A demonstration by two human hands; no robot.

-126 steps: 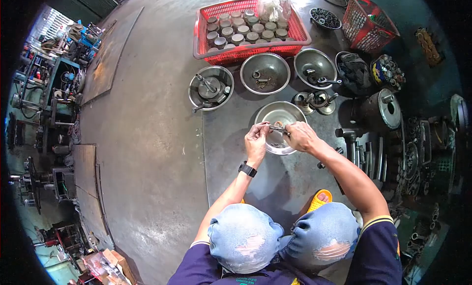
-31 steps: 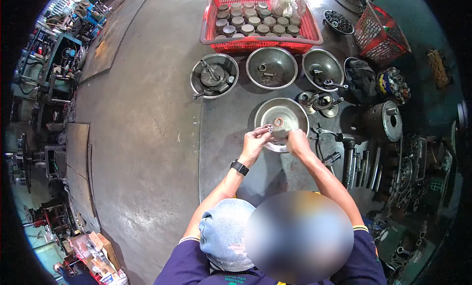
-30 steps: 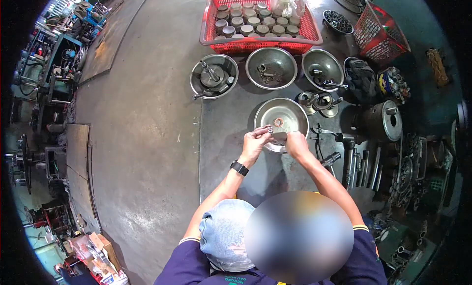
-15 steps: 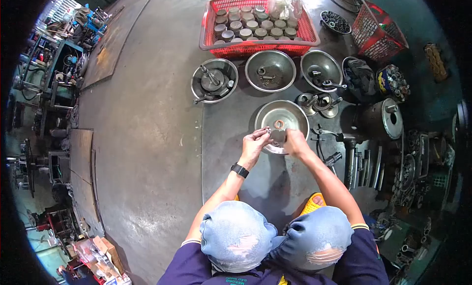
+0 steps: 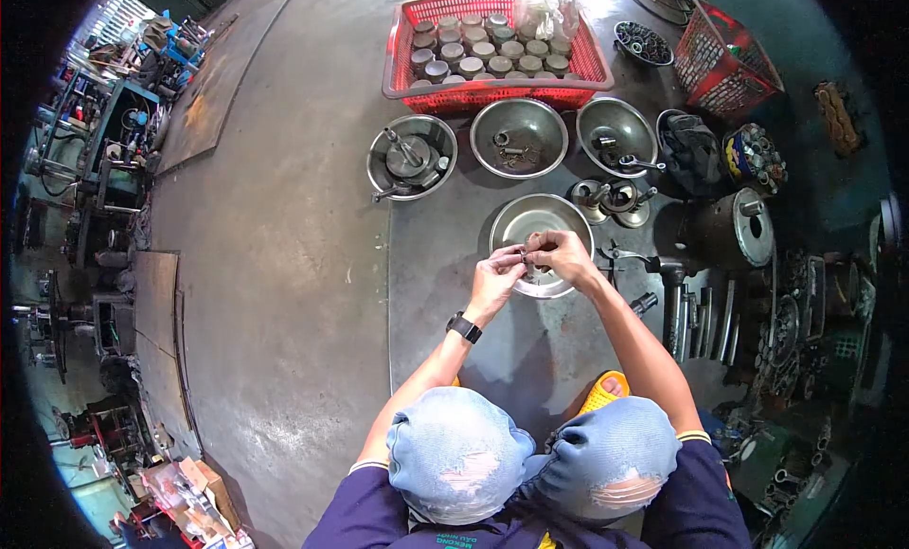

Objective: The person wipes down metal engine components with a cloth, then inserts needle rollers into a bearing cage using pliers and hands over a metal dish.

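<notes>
Small silvery metal part was pinched between left hand and right hand, fingertips closed, over a round metal bowl. A red plastic basket held grey cylinders.

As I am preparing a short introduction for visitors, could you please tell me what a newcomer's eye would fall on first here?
Probably the red crate at the top, filled with rows of round metal parts. Next, right of centre, the left hand and right hand meet at a small piece over a shiny bowl. Lower down, a yellow sandal stands out against the grey floor.
</notes>
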